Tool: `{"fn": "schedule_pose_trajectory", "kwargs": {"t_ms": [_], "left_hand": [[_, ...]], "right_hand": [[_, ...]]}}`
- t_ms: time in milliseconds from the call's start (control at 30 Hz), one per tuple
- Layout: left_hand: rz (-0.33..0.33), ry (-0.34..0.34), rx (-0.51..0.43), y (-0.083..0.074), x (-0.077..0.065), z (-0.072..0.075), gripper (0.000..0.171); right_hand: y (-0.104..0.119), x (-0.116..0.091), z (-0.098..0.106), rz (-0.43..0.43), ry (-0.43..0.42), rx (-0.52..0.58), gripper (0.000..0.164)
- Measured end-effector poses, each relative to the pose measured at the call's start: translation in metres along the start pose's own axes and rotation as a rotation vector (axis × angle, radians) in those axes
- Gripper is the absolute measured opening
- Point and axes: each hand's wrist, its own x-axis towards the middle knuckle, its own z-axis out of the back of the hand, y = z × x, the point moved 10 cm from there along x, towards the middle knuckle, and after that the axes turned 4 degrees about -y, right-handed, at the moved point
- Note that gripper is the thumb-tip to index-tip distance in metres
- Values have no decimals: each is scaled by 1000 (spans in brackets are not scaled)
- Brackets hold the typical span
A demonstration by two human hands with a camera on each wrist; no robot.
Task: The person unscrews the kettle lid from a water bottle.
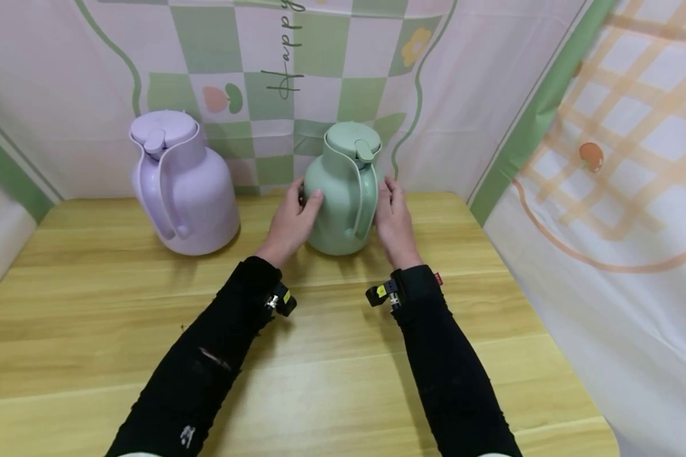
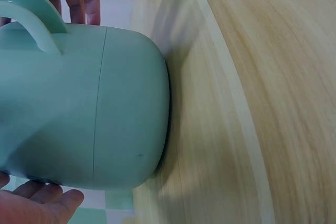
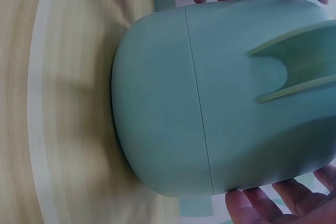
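A mint-green thermos jug [image 1: 334, 197] stands on the wooden table, its lid on and its handle facing the near right. My left hand [image 1: 293, 219] lies along the jug's left side, its thumb on the front of the body. On the other side, my right hand [image 1: 396, 222] is beside the handle, with fingers extended upward. Fingertips [image 3: 239, 199] of the right hand meet the body in the right wrist view. From the left wrist view, the jug's rounded base [image 2: 142, 108] sits at the tabletop. Part of the left fingers is hidden behind the jug.
A lilac thermos jug [image 1: 197, 190] of the same shape stands to the left at the back of the table [image 1: 320, 368]. Behind both hangs a checked curtain [image 1: 320, 51] with printed lettering. Another patterned curtain [image 1: 623, 158] hangs on the right.
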Motion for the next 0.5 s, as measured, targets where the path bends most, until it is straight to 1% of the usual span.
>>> {"fn": "schedule_pose_trajectory", "kwargs": {"t_ms": [100, 200, 333, 500], "left_hand": [[-4, -16, 2, 0, -2, 4, 79], [-10, -30, 8, 0, -4, 8, 78], [-16, -44, 19, 2, -7, 13, 76], [-12, -45, 26, 2, -10, 19, 78]], "right_hand": [[2, -2, -4, 17, 8, 10, 79], [3, -4, -8, 28, 12, 8, 76], [4, -7, -10, 37, 9, -10, 77], [9, -11, -15, 54, 13, -24, 76]]}}
